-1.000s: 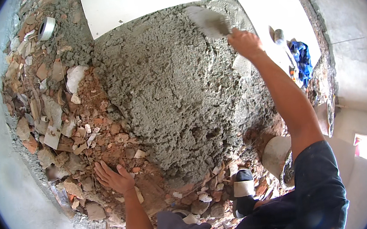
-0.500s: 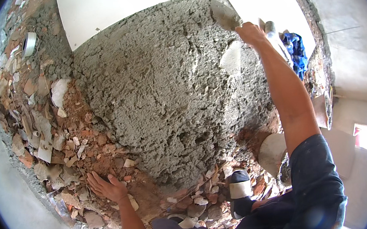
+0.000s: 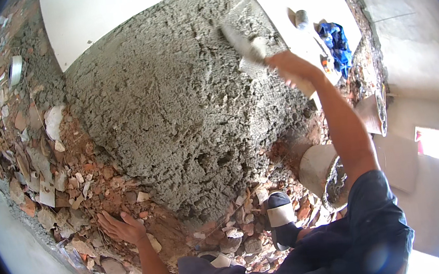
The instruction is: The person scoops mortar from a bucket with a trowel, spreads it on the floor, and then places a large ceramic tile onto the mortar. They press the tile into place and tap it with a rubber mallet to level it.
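A bed of rough grey wet mortar [image 3: 162,105] spreads across the ground in front of me. My right hand [image 3: 296,67] is closed around the handle of a mortar-smeared trowel [image 3: 240,42], whose blade is tilted against the mortar near its far right part. A smoothed, lighter patch shows beside the blade. Down at the left, my left hand [image 3: 121,228] leans on the rubble [image 3: 69,200] with its fingers stretched out, holding nothing. Large white tiles [image 3: 89,16] border the mortar along its far side and far right.
On the right-hand tile lie a blue cloth [image 3: 335,48] and a grey-ended tool [image 3: 301,18]. Two mortar-stained buckets, one nearer [image 3: 314,169] and one farther [image 3: 371,114], lie at the right. A roll of tape [image 3: 16,70] sits on the left rubble. Walls rise at both sides.
My right hand has drawn the trowel left and toward me, from the tile's edge onto the mortar. My left hand stays on the rubble. The whole view has shifted slightly.
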`<state>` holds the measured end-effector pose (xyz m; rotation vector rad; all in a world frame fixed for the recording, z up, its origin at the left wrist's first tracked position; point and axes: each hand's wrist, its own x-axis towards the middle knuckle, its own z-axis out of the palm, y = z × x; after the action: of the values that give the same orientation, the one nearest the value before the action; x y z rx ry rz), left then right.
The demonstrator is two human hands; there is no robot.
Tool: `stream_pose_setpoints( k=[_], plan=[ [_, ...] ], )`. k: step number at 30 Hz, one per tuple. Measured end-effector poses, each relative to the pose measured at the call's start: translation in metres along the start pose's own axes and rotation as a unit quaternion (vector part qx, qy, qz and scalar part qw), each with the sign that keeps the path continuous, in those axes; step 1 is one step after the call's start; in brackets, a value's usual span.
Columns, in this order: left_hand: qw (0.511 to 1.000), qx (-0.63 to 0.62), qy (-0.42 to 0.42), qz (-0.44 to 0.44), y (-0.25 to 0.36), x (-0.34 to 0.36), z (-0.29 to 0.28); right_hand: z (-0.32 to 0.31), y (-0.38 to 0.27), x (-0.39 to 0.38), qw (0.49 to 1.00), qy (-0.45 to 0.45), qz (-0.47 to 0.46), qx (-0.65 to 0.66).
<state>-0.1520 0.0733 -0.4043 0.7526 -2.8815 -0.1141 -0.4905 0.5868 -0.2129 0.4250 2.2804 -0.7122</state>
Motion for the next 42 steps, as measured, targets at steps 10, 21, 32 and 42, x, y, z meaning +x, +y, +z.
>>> stream_pose_setpoints(
  k=[10,21,32,42],
  plan=[
    [0.999,0.01,-0.035,-0.034,0.0,0.002,0.002,0.046,0.091,-0.122,0.938,0.179,0.174,-0.242],
    [0.999,0.026,-0.038,-0.027,0.002,0.003,0.001,0.025,0.079,-0.365,0.924,0.306,0.17,-0.154],
    [0.994,0.002,-0.105,-0.03,-0.014,0.015,-0.001,0.042,0.234,-0.415,0.856,0.499,0.137,-0.018],
    [0.928,-0.079,-0.298,0.21,0.169,0.031,-0.151,0.022,0.386,-0.356,0.845,0.512,0.147,0.052]
  ],
)
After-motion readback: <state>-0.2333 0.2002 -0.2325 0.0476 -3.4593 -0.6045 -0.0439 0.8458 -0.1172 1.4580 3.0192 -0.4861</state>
